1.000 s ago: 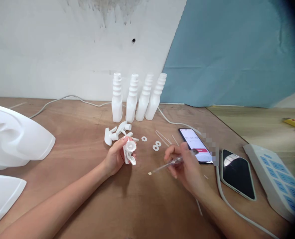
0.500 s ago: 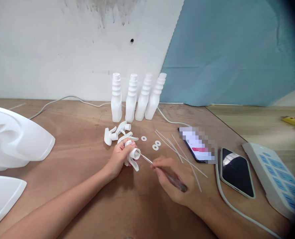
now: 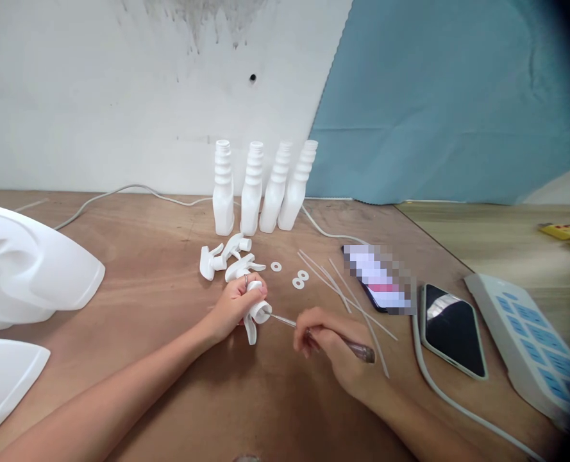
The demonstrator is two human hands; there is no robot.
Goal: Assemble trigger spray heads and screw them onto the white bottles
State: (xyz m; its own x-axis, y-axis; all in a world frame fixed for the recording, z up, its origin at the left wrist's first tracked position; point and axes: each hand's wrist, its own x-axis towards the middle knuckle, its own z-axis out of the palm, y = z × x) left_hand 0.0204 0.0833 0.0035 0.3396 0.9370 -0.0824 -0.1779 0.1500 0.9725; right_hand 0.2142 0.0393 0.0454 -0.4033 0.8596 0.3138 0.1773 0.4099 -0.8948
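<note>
White plastic spray head (image 3: 254, 312) clamped in left hand (image 3: 234, 307), open collar facing right. Right hand (image 3: 330, 343) pinches clear-handled tool (image 3: 335, 337), thin tip at collar mouth. Hands apart, just in front of spare spray heads (image 3: 224, 258). Risk: slim tip skids off smooth plastic toward left fingers (image 3: 256, 290); loose grip lets head twist. Washers (image 3: 298, 280), tubes (image 3: 342, 289) right of spares: elbow sweep could scatter them.

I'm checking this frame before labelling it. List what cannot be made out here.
- Head view: the tool tip is hidden inside the spray head opening held by the left hand.
- The pixelated phone screen is unreadable.
- The white plastic shapes are cut off by the left edge.
- The right hand covers the tool's middle.
</note>
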